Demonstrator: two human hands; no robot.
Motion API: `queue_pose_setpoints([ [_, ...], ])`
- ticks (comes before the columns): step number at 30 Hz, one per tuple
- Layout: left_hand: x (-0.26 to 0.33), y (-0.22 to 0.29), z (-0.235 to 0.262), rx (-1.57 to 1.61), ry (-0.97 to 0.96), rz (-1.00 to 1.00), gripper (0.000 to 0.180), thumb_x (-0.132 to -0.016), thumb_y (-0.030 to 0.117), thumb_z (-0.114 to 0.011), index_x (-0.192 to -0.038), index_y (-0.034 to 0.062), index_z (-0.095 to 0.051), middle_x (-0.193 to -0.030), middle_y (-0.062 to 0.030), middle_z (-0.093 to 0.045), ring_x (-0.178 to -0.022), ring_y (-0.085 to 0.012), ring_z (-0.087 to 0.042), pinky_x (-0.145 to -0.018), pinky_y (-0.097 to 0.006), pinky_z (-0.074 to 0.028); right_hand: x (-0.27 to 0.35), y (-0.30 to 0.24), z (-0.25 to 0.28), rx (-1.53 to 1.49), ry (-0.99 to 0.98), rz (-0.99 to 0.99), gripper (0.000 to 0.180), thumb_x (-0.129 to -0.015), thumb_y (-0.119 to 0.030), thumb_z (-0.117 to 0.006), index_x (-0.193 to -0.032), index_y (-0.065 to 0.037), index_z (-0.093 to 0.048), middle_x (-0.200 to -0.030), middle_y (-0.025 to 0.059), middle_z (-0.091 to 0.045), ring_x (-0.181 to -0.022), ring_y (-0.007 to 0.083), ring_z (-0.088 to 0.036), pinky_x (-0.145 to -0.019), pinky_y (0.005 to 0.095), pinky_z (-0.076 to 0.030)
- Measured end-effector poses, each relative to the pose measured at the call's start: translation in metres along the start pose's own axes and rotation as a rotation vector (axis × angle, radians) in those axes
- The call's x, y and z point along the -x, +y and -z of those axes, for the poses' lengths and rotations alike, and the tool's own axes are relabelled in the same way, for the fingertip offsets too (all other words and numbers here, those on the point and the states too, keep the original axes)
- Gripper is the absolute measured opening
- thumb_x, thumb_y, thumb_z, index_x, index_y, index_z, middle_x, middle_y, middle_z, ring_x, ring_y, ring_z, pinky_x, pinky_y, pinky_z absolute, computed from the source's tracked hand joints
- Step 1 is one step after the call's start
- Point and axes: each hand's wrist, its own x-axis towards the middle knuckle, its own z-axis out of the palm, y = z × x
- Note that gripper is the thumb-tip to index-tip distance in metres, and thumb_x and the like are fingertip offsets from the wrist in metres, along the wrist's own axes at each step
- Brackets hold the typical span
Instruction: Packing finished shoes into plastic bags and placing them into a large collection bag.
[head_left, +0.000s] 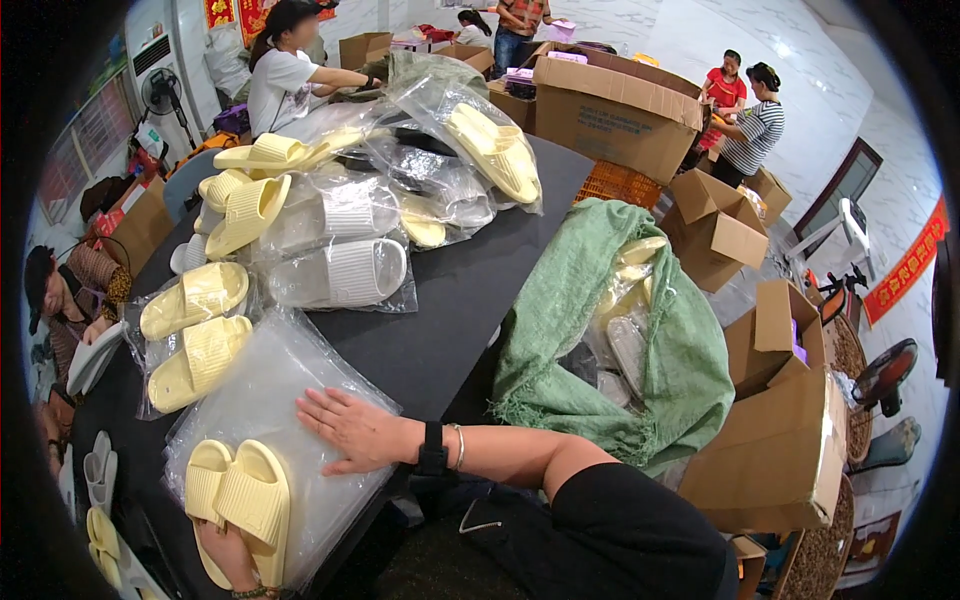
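Observation:
My left hand grips a pair of pale yellow slippers at the near left, its fingers tucked under their ribbed straps and mostly hidden. The slippers lie over a stack of clear plastic bags on the black table. Flat on that stack, to the right of the slippers, rests my right hand, fingers spread and nothing held. Just beyond the bags lies a bagged yellow pair. Bagged white slippers and more yellow ones are heaped farther back on the table.
A green sack of bagged slippers stands right of the table. Cardboard boxes crowd the right side, with a large carton behind. A person in white works at the far edge; another person handles slippers at the left.

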Motion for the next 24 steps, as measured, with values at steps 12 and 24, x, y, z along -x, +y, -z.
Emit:
queue_pose_setpoints([
  [12,0.007,-0.072,0.060,-0.165,0.127,0.126,0.027,-0.089,0.004,-0.055,-0.111,-0.0090,-0.064,-0.107,-0.0254,-0.066,-0.098,-0.0409,-0.060,-0.087,-0.044,-0.047,0.000,-0.002,0.000,0.005,0.002,0.010,0.095,-0.089,-0.058,-0.055,-0.148,0.011,-0.028,-0.157,0.0258,-0.029,-0.148,0.0375,-0.023,-0.122,0.0463,-0.016],
  [24,-0.018,0.035,0.013,-0.199,0.176,-0.197,0.037,-0.089,0.006,-0.060,-0.124,-0.0060,-0.061,-0.137,-0.0205,-0.055,-0.128,-0.0382,-0.049,-0.111,-0.041,-0.035,0.001,0.003,0.001,0.004,0.028,0.008,0.095,-0.089,-0.058,-0.056,-0.148,0.011,-0.029,-0.157,0.0259,-0.028,-0.148,0.0375,-0.024,-0.122,0.0468,-0.017],
])
